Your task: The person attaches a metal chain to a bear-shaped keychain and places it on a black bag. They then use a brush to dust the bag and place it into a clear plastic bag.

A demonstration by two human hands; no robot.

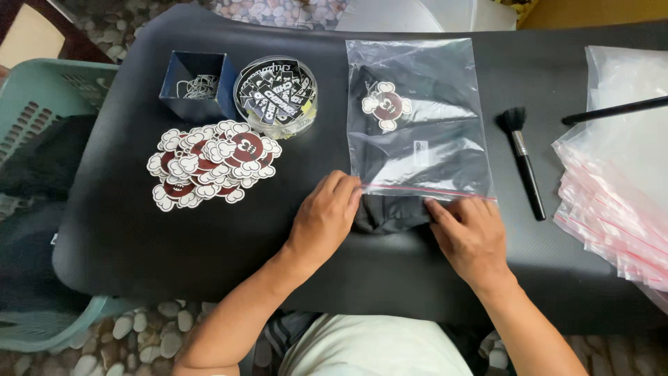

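Both hands, left hand (325, 216) and right hand (472, 233), pinch the clear zip-seal plastic bag (417, 118) mouth around a folded black garment (390, 212) protruding toward six o'clock; it likely needs tucking in before sealing.

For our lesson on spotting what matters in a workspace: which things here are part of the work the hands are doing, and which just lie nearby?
In hand:
left hand
right hand
clear zip bag
black folded cloth, partly sticking out of the bag's mouth

Lying about:
pile of flower-shaped stickers
round tub of labels
blue box with chain
brush
stack of empty bags
green basket
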